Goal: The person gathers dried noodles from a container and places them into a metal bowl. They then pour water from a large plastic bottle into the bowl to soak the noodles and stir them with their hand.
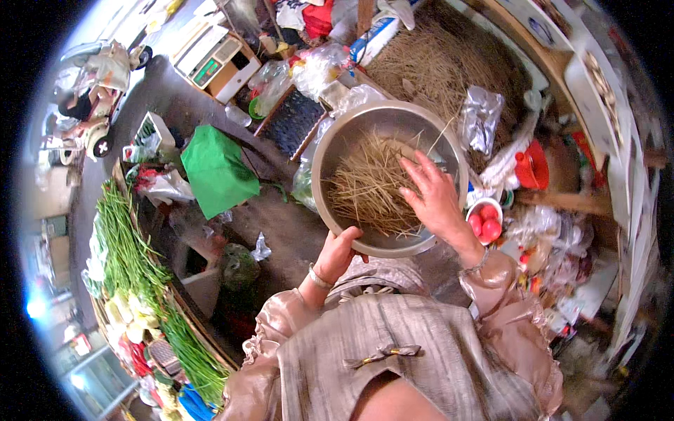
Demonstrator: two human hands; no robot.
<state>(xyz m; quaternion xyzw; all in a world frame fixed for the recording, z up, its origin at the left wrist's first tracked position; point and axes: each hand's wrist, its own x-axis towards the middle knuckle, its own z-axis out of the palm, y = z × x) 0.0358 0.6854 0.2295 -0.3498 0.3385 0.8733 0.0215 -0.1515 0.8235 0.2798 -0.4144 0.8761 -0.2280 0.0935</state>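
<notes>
A wide metal basin (322, 158) is in front of my body, with a tangled bunch of dry, straw-like stems (371, 184) inside it. At its near left rim, my left hand (339, 252) grips the edge with the thumb on top. My right hand (434, 200) reaches over the near right rim, palm down and fingers spread, at the right side of the stems. Whether its fingertips touch them I cannot tell. Beyond the basin lies a large heap of similar dry stems (432, 58), with a crumpled silvery plastic bag (480, 118) on it.
A white bowl of red round items (484, 221) and a red plastic object (532, 164) are at right. Left are a green sheet (218, 173) and a stand of green vegetables (124, 237). A digital scale (210, 68) and a dark tray (292, 121) stand farther back.
</notes>
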